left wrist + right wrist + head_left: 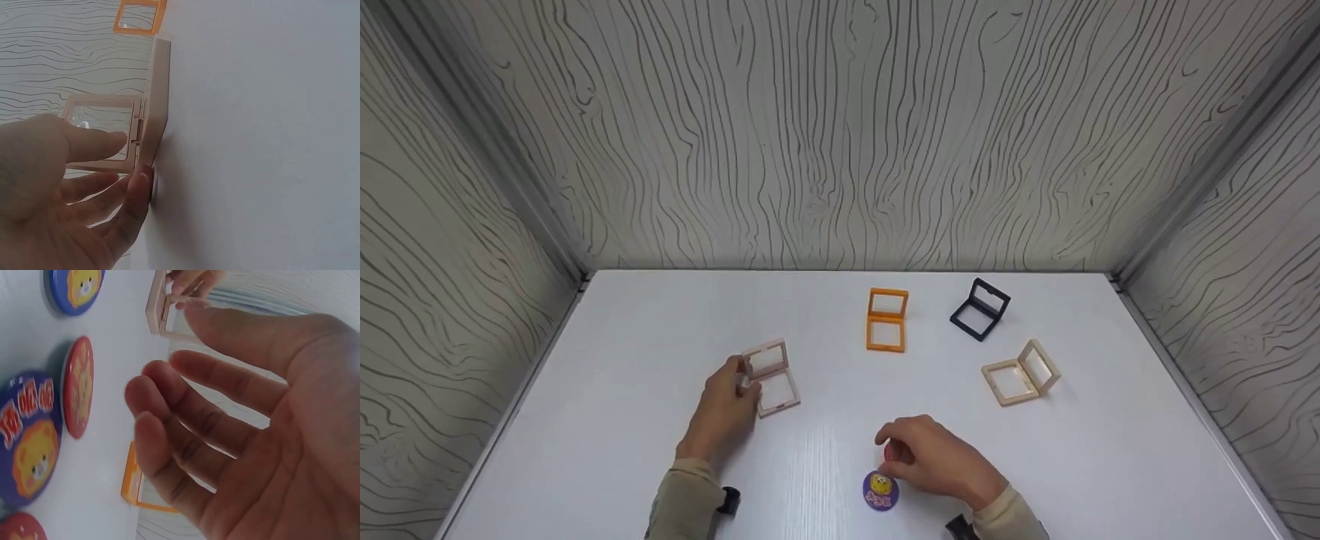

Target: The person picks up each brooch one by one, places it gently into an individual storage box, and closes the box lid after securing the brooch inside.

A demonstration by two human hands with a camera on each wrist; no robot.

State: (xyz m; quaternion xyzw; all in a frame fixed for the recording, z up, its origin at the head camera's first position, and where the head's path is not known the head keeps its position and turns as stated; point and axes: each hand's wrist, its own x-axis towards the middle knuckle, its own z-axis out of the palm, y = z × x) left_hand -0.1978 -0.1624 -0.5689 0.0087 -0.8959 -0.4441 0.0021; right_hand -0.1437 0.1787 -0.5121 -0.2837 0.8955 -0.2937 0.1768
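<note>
My left hand is at the left side of an open pale pink display frame, its halves spread at the hinge. In the left wrist view, the thumb lies across the raised half and the index fingertip touches the edge of the lower half, gripping it. My right hand hovers over round badges, fingers loosely curved and holding nothing. Beside its thumb lies a purple badge with a yellow cartoon animal. A red badge stands out past the fingertips, partly covered by the hand in the head view.
Further back lie an orange open frame, a black one and a beige one. Another blue badge and a second red badge show at the right wrist view's edges. Wood-grain panels enclose the white table.
</note>
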